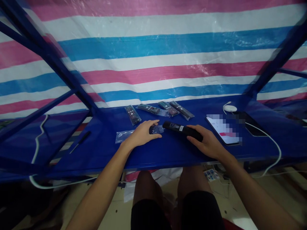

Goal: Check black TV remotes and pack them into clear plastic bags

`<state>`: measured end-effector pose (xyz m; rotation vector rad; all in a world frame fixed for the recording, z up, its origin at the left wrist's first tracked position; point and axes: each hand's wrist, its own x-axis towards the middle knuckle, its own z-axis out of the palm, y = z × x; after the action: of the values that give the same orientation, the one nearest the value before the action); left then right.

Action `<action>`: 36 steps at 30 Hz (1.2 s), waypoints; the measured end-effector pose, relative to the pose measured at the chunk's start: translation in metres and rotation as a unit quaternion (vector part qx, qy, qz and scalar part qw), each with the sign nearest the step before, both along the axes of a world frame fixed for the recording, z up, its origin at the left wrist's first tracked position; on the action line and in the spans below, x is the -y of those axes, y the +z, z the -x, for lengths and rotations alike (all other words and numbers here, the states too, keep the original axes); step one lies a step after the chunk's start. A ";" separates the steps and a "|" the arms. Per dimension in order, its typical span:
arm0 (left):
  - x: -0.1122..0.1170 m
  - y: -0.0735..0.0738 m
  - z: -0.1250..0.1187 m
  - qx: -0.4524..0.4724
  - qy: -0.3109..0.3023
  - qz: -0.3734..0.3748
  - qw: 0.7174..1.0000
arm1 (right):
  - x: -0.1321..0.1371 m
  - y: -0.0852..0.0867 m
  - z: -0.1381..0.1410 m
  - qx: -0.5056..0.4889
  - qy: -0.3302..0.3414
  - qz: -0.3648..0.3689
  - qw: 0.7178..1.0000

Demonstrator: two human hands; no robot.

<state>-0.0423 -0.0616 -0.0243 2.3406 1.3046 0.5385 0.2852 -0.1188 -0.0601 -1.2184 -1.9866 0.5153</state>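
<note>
Bench (168,156), far edge: four bagged remote controls (168,108) in a row. Mid-bench: remote (179,130) in right hand (206,143); left hand (141,134) just left of it, on a small bagged item (156,129); loose plastic bag (123,136) beside that hand. Right end: phone (223,129), dark phone (251,124) just behind-right, charger (229,108) behind. Left end: screwdriver (80,142), beyond the frame strut (72,95).

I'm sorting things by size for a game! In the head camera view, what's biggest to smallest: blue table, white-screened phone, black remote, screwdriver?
Blue table, largest. Then the phone and black remote: they look alike, and the remote is nearer, so unsure. Smallest: screwdriver.
</note>
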 end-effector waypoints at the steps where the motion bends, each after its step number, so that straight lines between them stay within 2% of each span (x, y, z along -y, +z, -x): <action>1: 0.002 -0.001 0.000 0.007 -0.004 -0.001 1.000 | 0.001 0.000 0.000 -0.001 0.001 -0.001 1.000; 12: 0.004 -0.002 -0.001 0.008 -0.036 0.008 0.999 | 0.003 0.001 -0.002 0.023 0.040 -0.003 0.999; 21: 0.016 0.003 -0.007 0.003 -0.074 0.009 0.997 | 0.004 0.013 -0.004 -0.015 0.095 0.051 0.994; 24: 0.018 0.005 -0.007 0.005 -0.074 0.012 0.997 | 0.003 0.011 -0.007 -0.060 0.076 0.058 0.994; 29: 0.018 0.004 -0.006 0.012 -0.066 0.009 0.998 | -0.002 -0.001 -0.010 -0.122 -0.009 0.061 0.991; 32: 0.018 0.003 -0.005 0.013 -0.069 0.003 0.998 | -0.003 -0.003 -0.007 -0.093 -0.018 0.043 0.995; 36: 0.018 0.001 -0.003 0.017 -0.065 0.001 0.998 | 0.006 0.003 -0.004 -0.044 -0.028 -0.006 0.999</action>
<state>-0.0391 -0.0793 -0.0232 2.3837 1.1275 0.5329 0.2895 -0.1250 -0.0573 -1.2196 -1.8739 0.5207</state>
